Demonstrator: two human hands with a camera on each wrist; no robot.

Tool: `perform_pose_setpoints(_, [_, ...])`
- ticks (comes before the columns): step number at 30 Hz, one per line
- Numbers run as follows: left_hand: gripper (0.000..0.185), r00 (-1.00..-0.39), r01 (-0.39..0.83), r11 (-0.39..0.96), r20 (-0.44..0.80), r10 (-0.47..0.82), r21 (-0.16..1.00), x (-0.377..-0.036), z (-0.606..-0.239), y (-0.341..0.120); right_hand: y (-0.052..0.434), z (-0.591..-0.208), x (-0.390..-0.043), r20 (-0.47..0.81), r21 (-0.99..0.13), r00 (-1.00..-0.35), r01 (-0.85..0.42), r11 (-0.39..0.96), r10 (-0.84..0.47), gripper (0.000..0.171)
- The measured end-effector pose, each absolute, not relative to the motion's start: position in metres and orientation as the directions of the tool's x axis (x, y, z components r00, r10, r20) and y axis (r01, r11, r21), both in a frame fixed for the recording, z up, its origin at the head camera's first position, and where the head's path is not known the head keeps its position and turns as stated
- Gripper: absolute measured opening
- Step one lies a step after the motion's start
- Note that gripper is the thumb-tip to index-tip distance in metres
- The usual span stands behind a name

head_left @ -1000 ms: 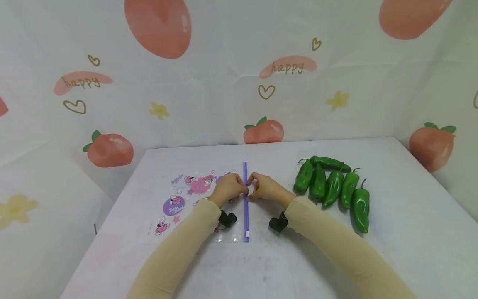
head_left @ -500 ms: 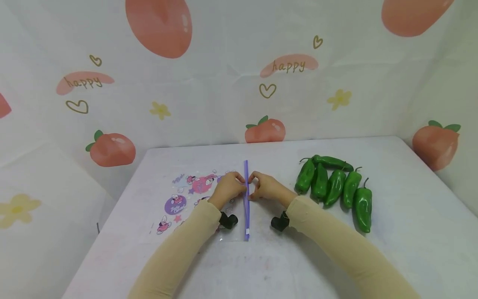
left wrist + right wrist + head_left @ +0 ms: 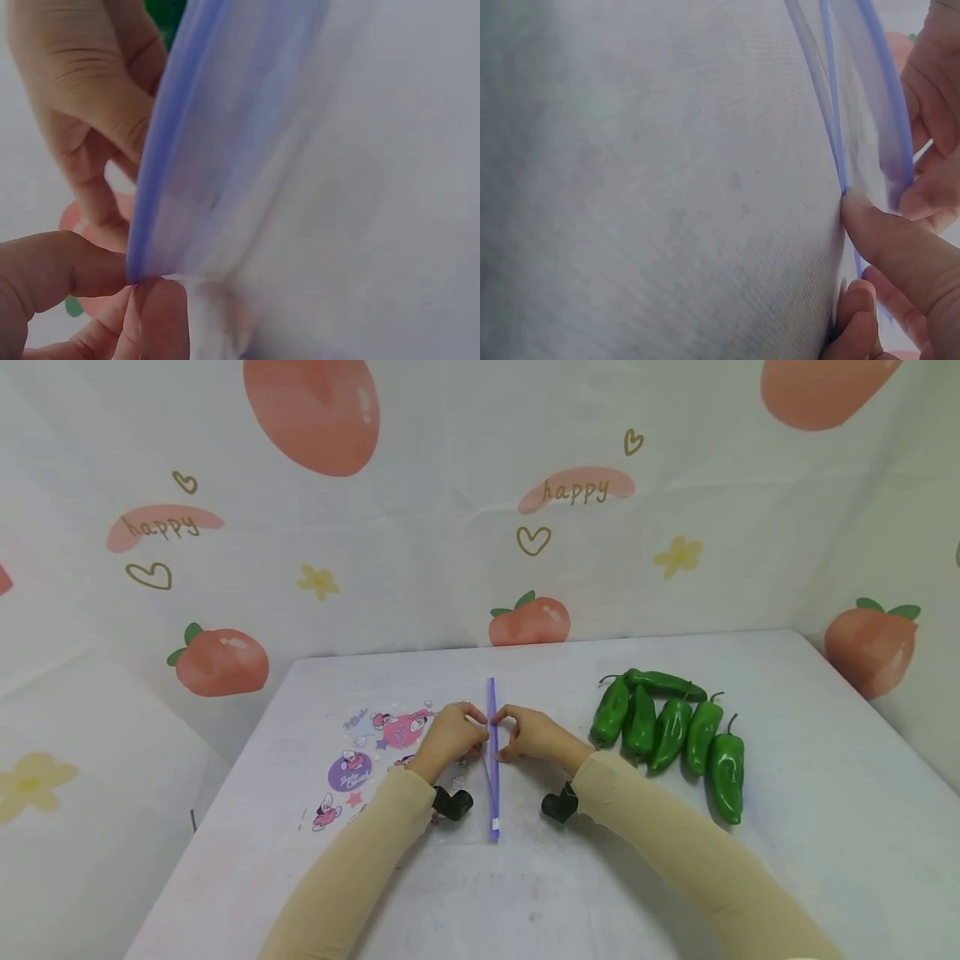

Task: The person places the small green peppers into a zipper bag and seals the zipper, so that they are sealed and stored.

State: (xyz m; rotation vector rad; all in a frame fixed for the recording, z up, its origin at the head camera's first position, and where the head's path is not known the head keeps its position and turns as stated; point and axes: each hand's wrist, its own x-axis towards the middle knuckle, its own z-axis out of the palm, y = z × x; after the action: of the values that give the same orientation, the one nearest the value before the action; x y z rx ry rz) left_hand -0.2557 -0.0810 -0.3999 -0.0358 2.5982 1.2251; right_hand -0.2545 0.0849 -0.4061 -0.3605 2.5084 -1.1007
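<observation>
A clear zip bag printed with pink and purple cartoons lies flat on the table, its purple zip edge towards the right. My left hand pinches one lip of the mouth between thumb and finger; the left wrist view shows this grip on the purple strip. On the opposite side, my right hand pinches the other lip, its thumb pressed to the thin purple line. Between the hands the two lips stand apart in a narrow gap. A white slider sits at the near end.
Several green peppers lie in a group to the right, beyond my right forearm. The white table meets a peach-printed cloth at its back edge. Black wrist cameras hang under both wrists.
My left hand has drawn slightly left with its lip of the bag, and the two purple strips have parted. The right hand stays almost in place. The peppers have not moved.
</observation>
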Motion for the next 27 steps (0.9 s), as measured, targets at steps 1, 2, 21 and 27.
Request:
perform_pose_setpoints(1, [0.022,-0.964,-0.131,0.643,-0.248,0.094,0.755,-0.256,-0.399,-0.082,0.085,-0.406,-0.255,-0.238,-0.743,-0.896,-0.080,0.664,-0.375,0.054])
perform_pose_setpoints(2, [0.022,-0.965,-0.126,0.639,-0.243,0.099,0.759,-0.255,-0.397,-0.084,0.085,-0.406,-0.255,-0.239,-0.740,-0.896,-0.081,0.667,-0.374,0.054])
perform_pose_setpoints(21, [0.021,-0.987,-0.036,0.623,-0.127,0.102,0.782,-0.247,-0.365,-0.101,0.084,-0.409,-0.256,-0.278,-0.718,-0.901,-0.035,0.695,-0.333,0.053])
perform_pose_setpoints(27, [0.022,-0.987,-0.012,0.624,-0.110,0.118,0.781,-0.245,-0.356,-0.105,0.084,-0.408,-0.255,-0.276,-0.720,-0.902,-0.033,0.693,-0.331,0.053])
